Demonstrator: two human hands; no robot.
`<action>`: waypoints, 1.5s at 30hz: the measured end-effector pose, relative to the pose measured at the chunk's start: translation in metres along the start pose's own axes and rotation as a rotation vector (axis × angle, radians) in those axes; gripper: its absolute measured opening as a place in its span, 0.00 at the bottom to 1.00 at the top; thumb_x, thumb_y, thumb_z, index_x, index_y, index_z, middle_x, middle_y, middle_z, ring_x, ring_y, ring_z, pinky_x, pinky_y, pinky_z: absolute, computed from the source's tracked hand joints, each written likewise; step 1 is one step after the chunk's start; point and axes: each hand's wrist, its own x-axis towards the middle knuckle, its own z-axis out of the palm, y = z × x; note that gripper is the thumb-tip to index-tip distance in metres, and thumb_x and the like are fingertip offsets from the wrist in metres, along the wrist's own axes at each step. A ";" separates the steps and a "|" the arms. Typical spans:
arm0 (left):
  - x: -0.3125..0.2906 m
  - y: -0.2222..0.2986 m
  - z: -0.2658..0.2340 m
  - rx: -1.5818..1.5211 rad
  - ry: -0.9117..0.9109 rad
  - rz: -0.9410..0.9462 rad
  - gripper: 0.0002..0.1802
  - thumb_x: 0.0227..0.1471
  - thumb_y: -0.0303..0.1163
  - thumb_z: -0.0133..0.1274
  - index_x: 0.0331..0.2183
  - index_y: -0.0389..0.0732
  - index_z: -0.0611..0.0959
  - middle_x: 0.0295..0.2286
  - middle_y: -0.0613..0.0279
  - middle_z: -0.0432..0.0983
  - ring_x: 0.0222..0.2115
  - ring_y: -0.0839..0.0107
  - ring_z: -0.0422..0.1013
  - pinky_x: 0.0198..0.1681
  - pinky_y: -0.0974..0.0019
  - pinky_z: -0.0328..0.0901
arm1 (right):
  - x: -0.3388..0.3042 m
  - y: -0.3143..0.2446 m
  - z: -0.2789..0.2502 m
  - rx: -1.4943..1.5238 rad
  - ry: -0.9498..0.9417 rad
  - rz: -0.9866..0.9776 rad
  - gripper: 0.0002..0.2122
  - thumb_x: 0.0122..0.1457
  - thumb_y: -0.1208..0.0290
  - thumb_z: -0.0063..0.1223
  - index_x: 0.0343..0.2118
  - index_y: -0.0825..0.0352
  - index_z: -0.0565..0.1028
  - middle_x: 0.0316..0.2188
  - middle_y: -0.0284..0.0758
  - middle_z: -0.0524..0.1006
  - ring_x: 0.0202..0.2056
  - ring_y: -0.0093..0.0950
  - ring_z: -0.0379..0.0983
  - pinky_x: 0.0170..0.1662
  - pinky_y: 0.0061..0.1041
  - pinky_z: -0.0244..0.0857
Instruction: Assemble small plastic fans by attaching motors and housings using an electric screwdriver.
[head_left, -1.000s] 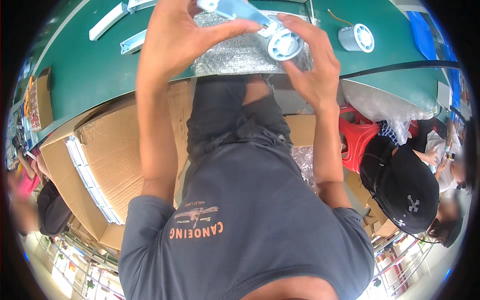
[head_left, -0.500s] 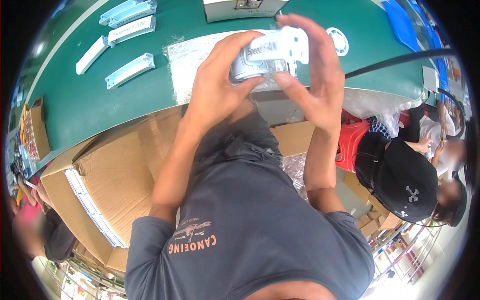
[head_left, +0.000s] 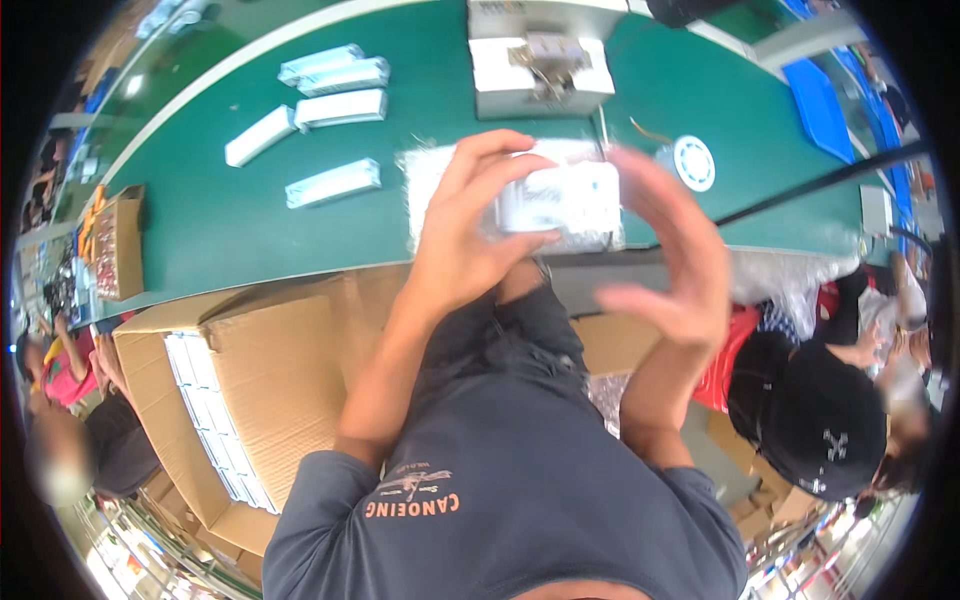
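Observation:
My left hand (head_left: 470, 220) grips a white plastic part (head_left: 570, 198) by its left end, fingers over the top and thumb beneath. Motion blurs the part, so its details cannot be made out. To the right of it my right hand (head_left: 685, 265) stands open, fingers and thumb spread apart, touching nothing that I can see. Both hands are above the near edge of the green table (head_left: 240, 220), over a pale, film-covered mat (head_left: 425, 185). A round white slotted piece (head_left: 694, 163) with a thin wire beside it sits farther right.
Several long white plastic pieces (head_left: 335, 184) lie at the table's left. A white box-shaped device (head_left: 542, 85) stands at the back. An open cardboard box (head_left: 270, 350) at my left contains rows of white pieces (head_left: 215, 420). A person in a black cap (head_left: 820, 410) is at the right.
My right hand has come away from the white part and moved right, opening wider. The part stays in my left hand, turned to another face. The view has shifted.

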 end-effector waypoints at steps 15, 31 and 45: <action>0.062 -0.030 -0.078 0.430 0.007 -0.068 0.37 0.44 0.30 0.70 0.57 0.38 0.76 0.53 0.52 0.74 0.54 0.53 0.70 0.57 0.59 0.64 | -0.007 0.072 -0.058 -0.632 0.247 0.206 0.31 0.54 0.74 0.61 0.63 0.69 0.67 0.56 0.45 0.73 0.56 0.37 0.72 0.60 0.39 0.64; -0.010 0.003 -0.113 0.181 0.020 -0.266 0.20 0.47 0.18 0.61 0.45 0.36 0.85 0.44 0.58 0.81 0.45 0.64 0.75 0.49 0.64 0.68 | 0.002 0.008 0.023 0.250 -0.121 -0.010 0.24 0.55 0.65 0.67 0.54 0.71 0.77 0.46 0.43 0.78 0.45 0.33 0.77 0.42 0.34 0.72; 0.003 0.009 -0.096 0.185 -0.089 -0.136 0.22 0.43 0.15 0.59 0.44 0.35 0.85 0.45 0.56 0.80 0.48 0.63 0.75 0.53 0.63 0.66 | 0.015 0.025 0.040 0.362 -0.146 0.053 0.21 0.61 0.77 0.58 0.57 0.70 0.74 0.51 0.37 0.76 0.48 0.24 0.72 0.53 0.24 0.66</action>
